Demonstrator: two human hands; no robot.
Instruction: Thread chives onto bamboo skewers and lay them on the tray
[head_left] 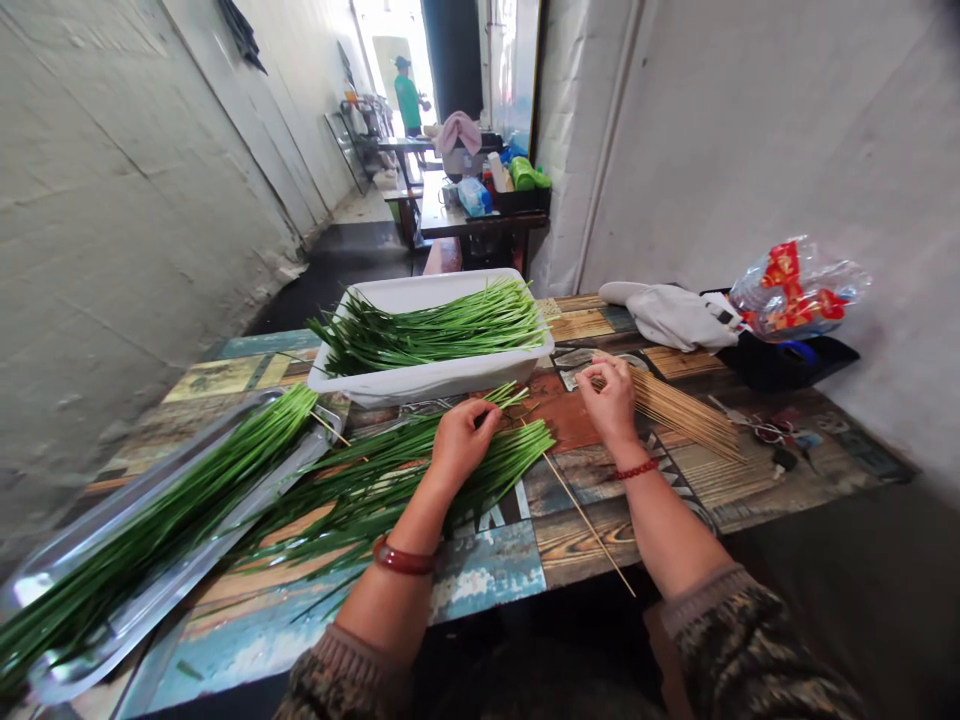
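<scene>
Loose garlic chives [360, 460] lie across the table, their pale stem ends pointing right. Over these stems is my left hand [465, 437], fingers curled and thumb against the index finger; what it grips is hidden. A bamboo skewer [589, 525] sticks out from under the nearer bunch's stem ends toward the front edge. My right hand [609, 395] is pinched closed at the far end of a pile of bamboo skewers [686, 410]; I cannot make out anything between its fingertips. To the left, a metal tray [187, 590] holds more chives [225, 495], with a skewer [332, 427] at their stem ends.
Behind the loose chives stands a white plastic tub [435, 380] full of chives. Scissors [761, 425], a white cap [664, 312] and a clear-and-red plastic package [799, 290] are on the right. Farther back are a cluttered table [442, 215] and a person in green [408, 100].
</scene>
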